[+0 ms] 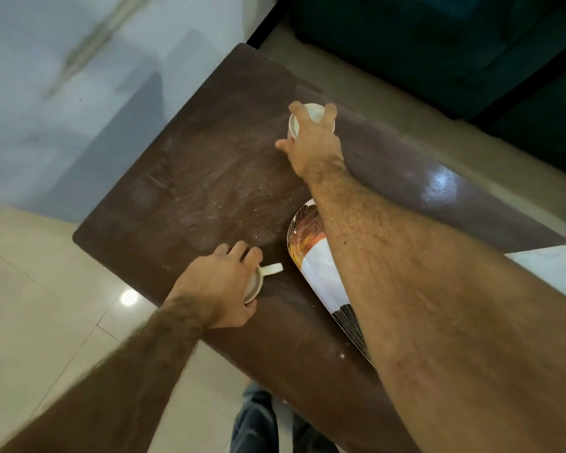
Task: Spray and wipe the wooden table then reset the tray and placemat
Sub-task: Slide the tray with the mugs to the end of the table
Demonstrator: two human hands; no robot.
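The wooden table [209,178] is dark brown with rounded corners, dusty and flecked with pale crumbs across its middle; a bright glare sits on the surface toward its right side. The left hand [221,286] comes down from above on a white cup [255,284] standing near the table's left edge, fingers curled over the rim and closed around it, the cup's handle [272,269] sticking out to the right, clear of the fingers. The right hand [311,142] reaches farther over the table and grips a second white cup [309,117] from above near the far edge, fingers spread over its rim and clamped on it; a trace of red print shows on that cup's side, too small to read. Between the two cups and nearer the person lies the tray [311,263], white with an orange and black fan pattern, flat on the table near its near edge, much of it hidden under the right forearm. A pale sheet [556,266] lies at the table's right end, possibly the placemat, though only a corner shows. The floor [30,305] beside the table is pale tile; the person's dark trousers [255,423] show below the near edge.
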